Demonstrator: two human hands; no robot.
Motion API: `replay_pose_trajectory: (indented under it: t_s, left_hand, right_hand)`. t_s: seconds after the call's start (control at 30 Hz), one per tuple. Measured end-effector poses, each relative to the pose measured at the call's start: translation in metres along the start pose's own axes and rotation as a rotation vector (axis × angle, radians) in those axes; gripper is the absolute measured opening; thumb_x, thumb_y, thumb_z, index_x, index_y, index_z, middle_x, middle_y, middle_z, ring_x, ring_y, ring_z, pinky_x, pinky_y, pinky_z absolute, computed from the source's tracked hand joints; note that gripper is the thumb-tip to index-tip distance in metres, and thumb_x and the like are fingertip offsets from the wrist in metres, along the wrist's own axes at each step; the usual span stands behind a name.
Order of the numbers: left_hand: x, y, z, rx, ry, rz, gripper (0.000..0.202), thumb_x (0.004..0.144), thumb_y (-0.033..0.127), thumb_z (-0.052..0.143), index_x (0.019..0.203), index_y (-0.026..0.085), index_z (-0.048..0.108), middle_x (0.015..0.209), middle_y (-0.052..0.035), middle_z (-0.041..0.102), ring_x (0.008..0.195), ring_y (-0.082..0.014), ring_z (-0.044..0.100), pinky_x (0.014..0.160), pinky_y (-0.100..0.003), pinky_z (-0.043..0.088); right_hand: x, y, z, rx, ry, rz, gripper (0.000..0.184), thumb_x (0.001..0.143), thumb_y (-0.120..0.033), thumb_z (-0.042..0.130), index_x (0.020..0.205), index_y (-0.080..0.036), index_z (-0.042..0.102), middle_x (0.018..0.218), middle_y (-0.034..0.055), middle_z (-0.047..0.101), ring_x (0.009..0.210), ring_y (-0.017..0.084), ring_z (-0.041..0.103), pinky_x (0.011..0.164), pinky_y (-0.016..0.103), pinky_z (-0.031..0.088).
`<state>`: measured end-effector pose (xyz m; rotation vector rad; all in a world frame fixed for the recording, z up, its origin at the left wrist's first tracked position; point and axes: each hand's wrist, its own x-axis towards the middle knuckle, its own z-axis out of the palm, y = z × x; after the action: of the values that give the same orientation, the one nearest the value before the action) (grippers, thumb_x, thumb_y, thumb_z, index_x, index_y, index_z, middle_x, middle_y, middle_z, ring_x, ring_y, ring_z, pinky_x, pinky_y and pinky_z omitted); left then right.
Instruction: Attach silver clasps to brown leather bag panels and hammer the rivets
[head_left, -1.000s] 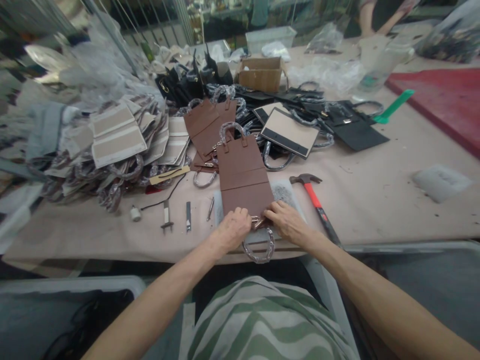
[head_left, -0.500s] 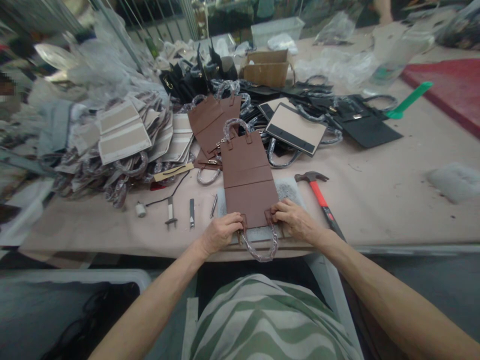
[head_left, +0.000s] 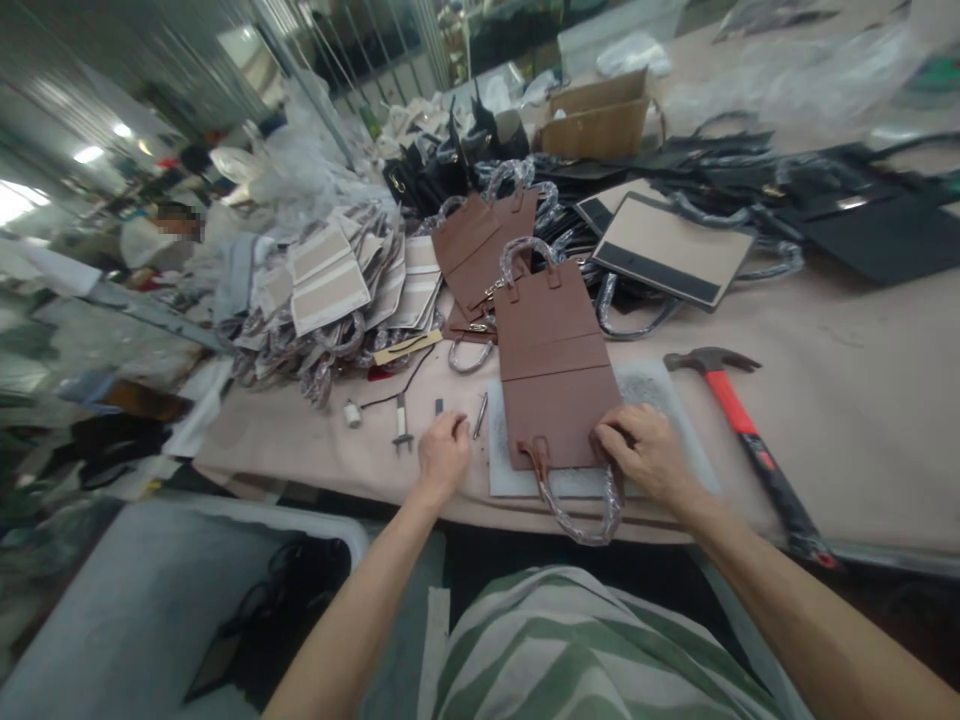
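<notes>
A brown flat handbag piece [head_left: 559, 375] lies lengthwise on a pale grey slab [head_left: 675, 410], with a plastic-wrapped handle at each end. My right hand [head_left: 645, 445] pinches its near right corner, by the base of the near handle [head_left: 581, 525]. Left of the slab, my left hand [head_left: 444, 455] is low over the table with its fingers curled together. A flat metal tool [head_left: 439, 407] pokes out just beyond the left hand, which covers the rest of it. Whether those fingers grip it is hidden. A thin metal punch [head_left: 480, 416] lies between that hand and the slab.
To the right lies a claw hammer [head_left: 731, 400] with a red and black handle. A T-shaped tool [head_left: 402, 425] and a small white cylinder [head_left: 352, 413] lie at left. Behind are beige bag pieces [head_left: 330, 280], black bags [head_left: 870, 215] and a cardboard box [head_left: 596, 115].
My left hand has let go of the bag piece's near left corner and moved left over the flat metal tool. My right hand stays at its corner. The view has turned left.
</notes>
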<state>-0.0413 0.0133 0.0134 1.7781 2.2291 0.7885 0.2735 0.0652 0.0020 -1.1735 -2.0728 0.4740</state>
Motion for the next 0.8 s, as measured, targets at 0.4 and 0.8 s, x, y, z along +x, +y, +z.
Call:
replay_pose_trajectory:
  t_s: [0.4, 0.8]
  left_hand:
    - [0.065, -0.027, -0.029, 0.318, -0.435, -0.513, 0.019, 0.067, 0.027, 0.082, 0.069, 0.015, 0.068, 0.078, -0.0172, 0.075, 0.094, -0.0354, 0.074, 0.078, -0.037, 0.055]
    - [0.038, -0.019, -0.042, -0.533, -0.386, -0.425, 0.035, 0.075, 0.044, 0.076, 0.085, 0.014, 0.061, 0.073, -0.0048, 0.071, 0.062, -0.0164, 0.069, 0.062, -0.027, 0.060]
  right_hand:
    - [0.001, 0.007, 0.005, 0.022, 0.042, -0.007, 0.027, 0.095, -0.037, 0.054, 0.074, -0.023, 0.062, 0.072, 0.0033, 0.065, 0.070, 0.021, 0.053, 0.070, 0.037, 0.036]
    - [-0.003, -0.001, 0.005, -0.002, 0.039, 0.070, 0.024, 0.095, -0.031, 0.052, 0.074, -0.022, 0.059, 0.076, 0.0042, 0.064, 0.076, 0.021, 0.052, 0.073, 0.036, 0.036]
